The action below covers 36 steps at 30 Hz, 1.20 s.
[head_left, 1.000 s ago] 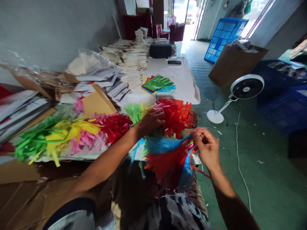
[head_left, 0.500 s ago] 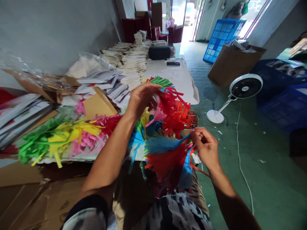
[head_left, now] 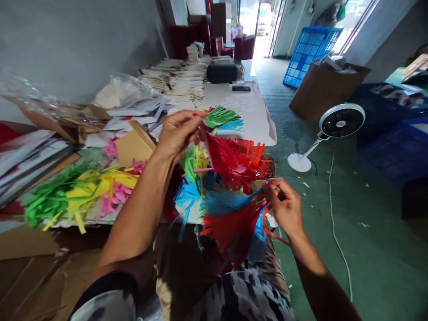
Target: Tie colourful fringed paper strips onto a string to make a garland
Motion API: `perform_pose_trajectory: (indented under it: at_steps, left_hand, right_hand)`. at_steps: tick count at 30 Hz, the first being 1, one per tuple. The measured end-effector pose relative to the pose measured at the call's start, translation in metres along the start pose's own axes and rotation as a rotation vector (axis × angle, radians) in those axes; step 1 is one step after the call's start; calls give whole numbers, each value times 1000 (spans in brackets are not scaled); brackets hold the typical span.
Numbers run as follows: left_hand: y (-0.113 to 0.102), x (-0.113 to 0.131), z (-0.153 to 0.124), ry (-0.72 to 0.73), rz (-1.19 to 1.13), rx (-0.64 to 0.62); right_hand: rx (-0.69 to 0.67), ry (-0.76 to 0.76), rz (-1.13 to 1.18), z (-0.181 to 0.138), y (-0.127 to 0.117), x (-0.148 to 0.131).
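Observation:
My left hand (head_left: 183, 133) pinches one end of a dark red tissue paper tassel (head_left: 230, 160), whose cut strips fan out to the right. In my right hand (head_left: 282, 201) is the gathered end of a bunch of tissue tassels (head_left: 230, 223), blue, red and orange, spread over my lap. Behind the red tassel lie orange-red fringed paper (head_left: 262, 162) and a green tassel (head_left: 222, 117). Blue strips (head_left: 187, 194) rest at the table's near edge. Green strips (head_left: 47, 196), yellow strips (head_left: 96, 185) and pink strips (head_left: 117, 198) lie to the left.
Stacks of pale paper (head_left: 183, 84) run along the wall, with a dark case (head_left: 222, 73) and a phone (head_left: 241, 88) beside them. Flat printed packs (head_left: 26, 160) lie far left. A white fan (head_left: 341, 122) stands on the floor at right, near a cardboard box (head_left: 326, 89) and a blue crate (head_left: 309, 55).
My left hand has moved left and slightly up, and the dark red tassel now hangs stretched out from its fingers. My right hand has stayed nearly still with its bunch.

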<state>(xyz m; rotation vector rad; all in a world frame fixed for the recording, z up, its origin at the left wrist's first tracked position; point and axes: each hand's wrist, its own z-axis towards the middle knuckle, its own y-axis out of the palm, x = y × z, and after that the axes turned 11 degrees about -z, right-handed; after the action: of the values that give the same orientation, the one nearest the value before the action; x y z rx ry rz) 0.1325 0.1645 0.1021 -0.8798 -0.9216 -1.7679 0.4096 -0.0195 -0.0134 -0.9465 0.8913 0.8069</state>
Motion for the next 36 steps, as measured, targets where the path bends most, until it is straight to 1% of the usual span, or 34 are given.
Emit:
perform_pose_trajectory:
  at_steps: [2, 3, 4, 5, 6, 8, 9, 10, 11, 13, 14, 17, 19, 21, 23, 26, 28, 32, 36]
  left_hand:
    - [-14, 11, 9, 119, 1, 99]
    - [-21, 17, 13, 179, 25, 127]
    - [-25, 24, 16, 225, 65, 129]
    - [-27, 29, 18, 243, 125, 97]
    - [-27, 34, 18, 228, 203, 33]
    - [-22, 37, 14, 141, 340, -117]
    - [-17, 37, 11, 100, 367, -155]
    - [-12, 35, 7, 69, 358, -155]
    - [-7, 31, 3, 46, 317, -125]
    - [3, 21, -10, -46, 197, -89]
    - [8, 15, -17, -125, 143, -115]
    - [27, -11, -44, -365, 21, -252]
    - [42, -29, -62, -437, -7, -234]
    - [57, -46, -76, -480, 7, -191]
    - [70, -59, -86, -513, 21, -147]
    - [84, -68, -93, -545, -18, -111]
    - [90, -69, -96, -522, -7, -122]
    - [100, -67, -101, -404, 129, -128]
    - [104, -67, -104, -420, 100, -102]
  right_hand:
    - [-2, 0, -4, 0, -1, 1]
    - [-2, 2, -5, 0, -1, 1]
    - [-4, 6, -4, 0, -2, 1]
    - [-9, 10, -1, 1, -2, 0]
    - [-16, 13, 3, 1, -1, 0]
    - [-22, 9, -2, 2, 1, -2]
    - [-23, 4, -11, 2, 2, -2]
    - [-25, -1, -21, 2, 4, -2]
    - [-29, -4, -28, 1, 5, -2]
    - [-48, -7, -31, 1, 8, -2]
    - [-58, -9, -28, 1, 9, -2]
    - [-72, -17, -30, 1, 12, -3]
    - [-72, -14, -34, 2, 13, -5]
    - [-89, -2, -24, 4, 15, -9]
    - [-108, 9, -6, 6, 16, -11]
    - [-94, 16, 12, 8, 17, -13]
    - [-69, 27, 32, 9, 16, -13]
    - [-51, 40, 69, 11, 17, -13]
    - [-40, 28, 67, 12, 19, -16]
